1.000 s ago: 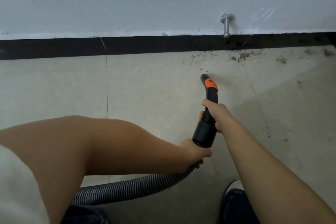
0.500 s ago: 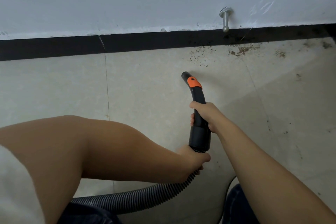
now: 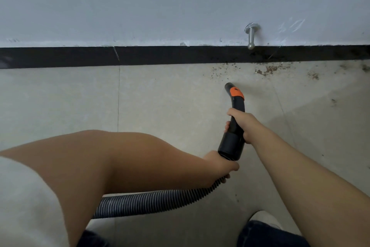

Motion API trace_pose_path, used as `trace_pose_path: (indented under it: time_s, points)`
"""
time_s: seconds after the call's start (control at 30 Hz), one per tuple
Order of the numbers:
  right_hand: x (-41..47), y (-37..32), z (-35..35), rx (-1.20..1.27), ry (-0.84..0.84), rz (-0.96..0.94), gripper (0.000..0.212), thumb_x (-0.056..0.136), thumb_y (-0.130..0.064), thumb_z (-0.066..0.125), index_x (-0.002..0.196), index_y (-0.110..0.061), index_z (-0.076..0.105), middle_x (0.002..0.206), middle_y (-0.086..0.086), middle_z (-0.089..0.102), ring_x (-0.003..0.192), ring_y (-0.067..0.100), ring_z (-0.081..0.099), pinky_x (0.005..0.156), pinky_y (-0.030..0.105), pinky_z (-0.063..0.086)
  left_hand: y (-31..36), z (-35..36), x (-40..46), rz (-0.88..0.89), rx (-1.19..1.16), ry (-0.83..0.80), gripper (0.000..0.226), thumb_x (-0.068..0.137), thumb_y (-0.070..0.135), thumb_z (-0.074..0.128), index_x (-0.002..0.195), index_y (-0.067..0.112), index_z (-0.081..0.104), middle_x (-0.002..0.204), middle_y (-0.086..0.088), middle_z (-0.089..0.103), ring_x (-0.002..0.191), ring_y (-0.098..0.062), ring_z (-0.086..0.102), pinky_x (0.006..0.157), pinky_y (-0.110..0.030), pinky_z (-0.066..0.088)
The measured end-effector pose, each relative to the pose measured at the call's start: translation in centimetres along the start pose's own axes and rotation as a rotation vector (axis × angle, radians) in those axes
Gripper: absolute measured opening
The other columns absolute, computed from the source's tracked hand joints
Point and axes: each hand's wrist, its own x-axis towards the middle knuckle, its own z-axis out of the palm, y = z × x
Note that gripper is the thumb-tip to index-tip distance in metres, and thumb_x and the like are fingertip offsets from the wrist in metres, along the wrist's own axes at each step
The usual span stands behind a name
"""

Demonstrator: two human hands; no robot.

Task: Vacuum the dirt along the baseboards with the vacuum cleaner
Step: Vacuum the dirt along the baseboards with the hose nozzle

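1. Right hand [image 3: 243,124] wrapped round black vacuum handle [image 3: 233,126]; left hand [image 3: 221,164] grips ribbed hose [image 3: 156,200] just below cuff
2. Nozzle tip [image 3: 228,86] near floor, short of dirt [image 3: 266,70] scattered by black baseboard [image 3: 160,56], mostly to tip's right
3. Risk: tip could knock metal door stopper [image 3: 251,36] above the debris
4. Risk: hose tugging under left arm may pull the tip off line, so crumbs get missed

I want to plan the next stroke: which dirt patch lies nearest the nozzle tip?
The speckled patch just above the nozzle, left of the doorstop; others lie further right.
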Motion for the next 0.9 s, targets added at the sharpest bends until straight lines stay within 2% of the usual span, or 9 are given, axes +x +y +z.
trace_pose_path:
  time_s: [0.17,0.33,0.47,0.6,0.9]
  points:
    - [0.7,-0.2,-1.0,-0.084,-0.059,0.010,0.017,0.086,-0.012,0.059,0.096,-0.004,0.048,0.060,0.011,0.055,0.046,0.023,0.054,0.053,0.032,0.052,0.2,1.9,0.6,-0.017,-0.047,0.035,0.036,0.084,0.018,0.064,0.117,0.008,0.054,0.073,-0.003,0.056,0.055,-0.014,0.051,0.053,-0.022,0.044]
    - [1.3,-0.4,-2.4,-0.181,-0.113,0.016,0.015,0.088,-0.014,0.059,0.093,-0.004,0.050,0.057,0.011,0.057,0.050,0.024,0.055,0.059,0.035,0.053,0.5,4.2,1.0,-0.021,-0.113,0.053,0.022,0.085,0.017,0.063,0.104,0.013,0.053,0.072,-0.002,0.055,0.056,-0.012,0.050,0.052,-0.021,0.044]
    - [2.1,-1.2,-2.0,-0.184,-0.127,-0.018,0.014,0.087,-0.014,0.058,0.091,-0.003,0.050,0.052,0.010,0.057,0.048,0.024,0.054,0.064,0.037,0.054,1.3,3.9,1.9,-0.019,-0.163,0.114,0.022,0.083,0.014,0.063,0.104,0.011,0.054,0.074,-0.003,0.055,0.061,-0.014,0.052,0.056,-0.023,0.046]
    - [2.0,-1.3,-1.4,-0.172,-0.163,-0.039,0.014,0.088,-0.014,0.057,0.093,-0.004,0.048,0.055,0.009,0.055,0.045,0.023,0.053,0.056,0.032,0.052,1.3,3.7,1.9,-0.029,-0.190,0.145,0.027,0.083,0.012,0.064,0.107,0.010,0.054,0.074,-0.004,0.055,0.061,-0.014,0.053,0.055,-0.023,0.047]
    - [2.1,0.6,-0.2,-0.121,-0.157,-0.081,0.015,0.088,-0.013,0.059,0.089,-0.010,0.045,0.056,0.008,0.053,0.042,0.020,0.051,0.048,0.028,0.049,-1.2,3.0,2.3,0.020,-0.215,0.167,0.022,0.080,0.014,0.067,0.098,0.015,0.055,0.074,-0.002,0.057,0.067,-0.018,0.056,0.062,-0.027,0.049]
